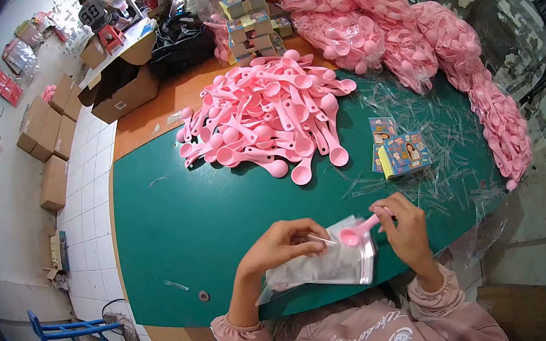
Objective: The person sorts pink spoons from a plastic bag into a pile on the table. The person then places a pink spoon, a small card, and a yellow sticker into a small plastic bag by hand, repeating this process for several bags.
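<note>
My right hand [403,228] is closed on the handle of a pink measuring spoon [352,236], its bowl pointing left over a stack of clear plastic bags [330,266]. On the left side of that stack, my left hand [291,242] pinches a clear plastic edge that looks like the mouth of a bag. The bags lie near the table's front edge, close to my body. Beyond my hands, a large heap of pink measuring spoons [272,112] covers the far middle of the table. Printed cards [409,154] in small stacks lie ahead of my right hand.
Thin clear plastic strips [442,120] are scattered over the right of the green table [177,231]. Bulging bags of pink spoons [400,36] line the far right edge. Card stacks [249,29] and an open carton [128,93] stand behind. A person [94,14] sits far back.
</note>
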Demonstrator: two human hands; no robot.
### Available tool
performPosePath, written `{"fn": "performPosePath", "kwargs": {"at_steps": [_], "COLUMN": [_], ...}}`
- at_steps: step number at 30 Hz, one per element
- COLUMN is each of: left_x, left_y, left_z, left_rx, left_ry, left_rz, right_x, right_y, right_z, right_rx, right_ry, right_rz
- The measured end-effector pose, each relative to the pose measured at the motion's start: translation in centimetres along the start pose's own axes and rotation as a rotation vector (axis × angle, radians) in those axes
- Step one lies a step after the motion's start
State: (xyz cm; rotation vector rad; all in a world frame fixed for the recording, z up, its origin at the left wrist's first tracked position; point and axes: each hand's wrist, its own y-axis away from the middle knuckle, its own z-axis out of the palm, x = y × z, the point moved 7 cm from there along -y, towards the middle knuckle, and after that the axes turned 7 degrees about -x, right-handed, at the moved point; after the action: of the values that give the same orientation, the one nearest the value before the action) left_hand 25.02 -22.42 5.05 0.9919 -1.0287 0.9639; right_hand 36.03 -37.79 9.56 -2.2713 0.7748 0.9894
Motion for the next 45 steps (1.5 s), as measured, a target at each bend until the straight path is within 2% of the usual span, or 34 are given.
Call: {"fn": "performPosePath", "kwargs": {"at_steps": [3, 4, 6, 8, 12, 18, 20, 24, 26, 27, 29, 33, 35, 36, 38, 39, 41, 43, 45], "left_x": [0.5, 0.8, 0.4, 0.6, 0.5, -0.1, -0.3, 0.1, -0.1, -0.3, -1.8, 0.4, 0.0, 0.0, 0.5, 0.8, 1.4, 1.6, 1.9], "left_y": [0.4, 0.4, 0.2, 0.2, 0.0, -0.3, -0.9, -1.3, -1.0, -0.8, -1.2, -1.8, -1.9, -1.9, -1.8, -1.6, -0.8, -0.7, -0.9], "left_z": [-0.8, -1.1, -1.2, -1.5, -1.5, -1.6, -0.8, 0.2, -0.7, -1.1, -0.2, 1.2, 0.8, 0.8, 0.1, -0.1, -0.6, -1.2, -1.7], "left_rx": [0.083, 0.128, 0.151, 0.267, 0.327, 0.417, 0.311, 0.24, 0.337, 0.338, 0.079, 0.105, 0.232, 0.23, 0.273, 0.274, 0.318, 0.323, 0.331], "left_ry": [0.032, 0.051, -0.025, 0.011, 0.033, 0.086, 0.097, 0.079, -0.369, -0.37, -0.313, -0.196, 0.179, 0.178, 0.09, 0.088, 0.145, 0.137, 0.128], "left_rz": [0.013, 0.055, 0.008, 0.043, 0.074, 0.024, 0.075, 0.125, 0.064, 0.066, -0.122, 0.011, 0.07, 0.069, 0.098, 0.096, 0.063, 0.061, 0.063], "right_x": [-1.0, -1.4, -1.7, -1.5, -1.1, -1.8, -1.9, -1.6, -0.8, -0.7, -0.8, -0.8, -3.9, -3.9, -3.4, -0.3, 5.7, 9.7, 11.4], "right_y": [-0.3, -0.6, -0.9, -1.0, -0.9, -1.7, -2.2, -2.9, -3.0, -3.0, -2.9, -2.4, -2.7, -2.9, -3.3, -4.0, -6.4, -6.7, -6.9], "right_z": [-0.8, -1.2, -1.1, -1.5, -1.2, 0.1, 1.5, 3.3, 2.5, 2.4, 1.5, 1.4, 1.9, 1.6, 1.0, -0.3, -5.4, -7.7, -8.1], "right_rx": [-0.075, -0.025, 0.024, 0.131, 0.206, 0.055, -0.148, -0.283, -0.068, -0.069, 0.003, -0.035, -0.199, -0.197, -0.29, -0.271, 0.145, 0.26, 0.2], "right_ry": [-0.003, -0.072, -0.145, -0.274, -0.456, -0.419, -0.318, -0.464, -0.63, -0.629, -0.507, -0.383, -0.172, -0.172, -0.22, -0.264, 0.124, 0.72, 0.628], "right_rz": [-0.02, 0.011, 0.039, 0.054, 0.079, 0.105, 0.117, 0.14, 0.19, 0.188, 0.113, 0.123, -0.37, -0.369, -0.357, -0.353, 0.158, 0.254, 0.265]}}
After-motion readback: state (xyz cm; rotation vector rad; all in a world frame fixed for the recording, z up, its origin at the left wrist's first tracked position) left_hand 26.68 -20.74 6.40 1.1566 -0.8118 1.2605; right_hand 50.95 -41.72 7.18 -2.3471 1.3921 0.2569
